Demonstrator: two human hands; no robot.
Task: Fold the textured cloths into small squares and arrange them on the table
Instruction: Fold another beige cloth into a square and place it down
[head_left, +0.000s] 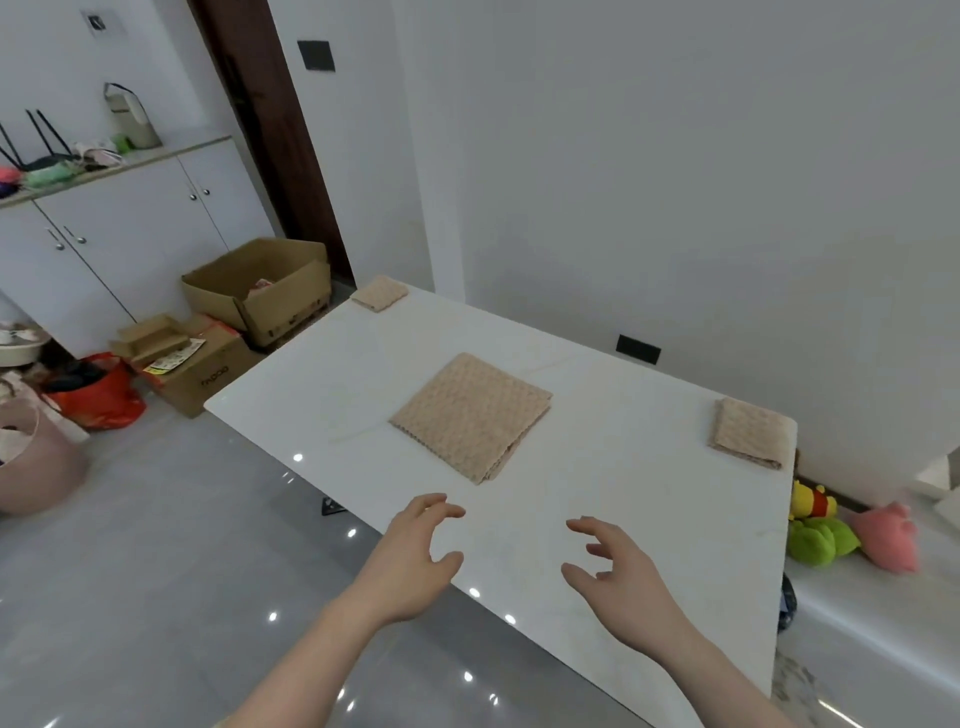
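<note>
Neither hand holds anything: the left hand (415, 558) and the right hand (618, 577) both hover low in the frame over the near part of the white glossy rectangular table (322, 379), fingers spread and loosely curled, palms turned toward each other, apart from every cloth.

Going left to right across the tabletop, the small folded beige textured cloth at the far corner (379, 293) sits upper left of centre, right at the table's corner, already reduced to a compact square. In the middle of the frame lies the larger beige textured cloth (470, 415), folded into a flat square with layered edges showing along its lower right side, yet clearly bigger than the other two; it lies just beyond the fingertips. At the right of the frame, the second small folded beige textured cloth (750, 434) rests near the table's right edge, also a compact folded piece.

Judging by sizes, two cloths look finished and placed, while the middle one seems to need at least one more fold and then a resting spot. No unfolded cloths show elsewhere on the table.
</note>
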